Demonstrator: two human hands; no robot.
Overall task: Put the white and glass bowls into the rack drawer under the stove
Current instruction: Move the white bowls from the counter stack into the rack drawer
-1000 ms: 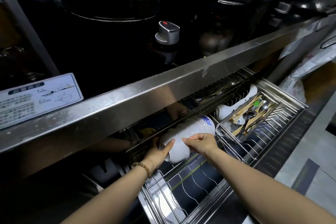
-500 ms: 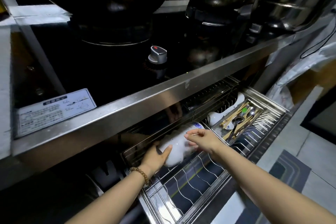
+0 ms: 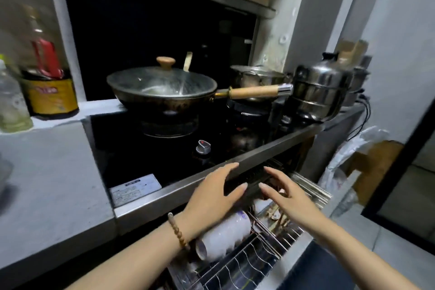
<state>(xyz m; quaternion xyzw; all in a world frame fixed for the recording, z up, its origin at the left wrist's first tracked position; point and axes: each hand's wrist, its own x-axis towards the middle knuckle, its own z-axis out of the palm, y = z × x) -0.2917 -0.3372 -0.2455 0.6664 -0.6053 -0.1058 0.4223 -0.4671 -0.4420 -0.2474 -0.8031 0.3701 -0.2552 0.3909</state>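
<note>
A stack of white bowls (image 3: 223, 234) lies on its side in the wire rack drawer (image 3: 237, 268) pulled out under the stove. Blue pattern shows on the top bowl. My left hand (image 3: 215, 195) hovers above the stack, fingers spread, holding nothing. My right hand (image 3: 286, 192) is raised beside it, also spread and empty, above the drawer's cutlery section (image 3: 280, 216). No glass bowl is visible.
A lidded wok (image 3: 162, 89) with a wooden handle sits on the stove, with steel pots (image 3: 317, 92) to its right. The steel counter edge (image 3: 179, 193) overhangs the drawer. A stove knob (image 3: 203, 146) sits near the front. Bottles (image 3: 47, 73) stand on a ledge at left.
Both hands have let go of the white bowls and lifted up away from the drawer. The view has risen, now showing the stove top and pots.
</note>
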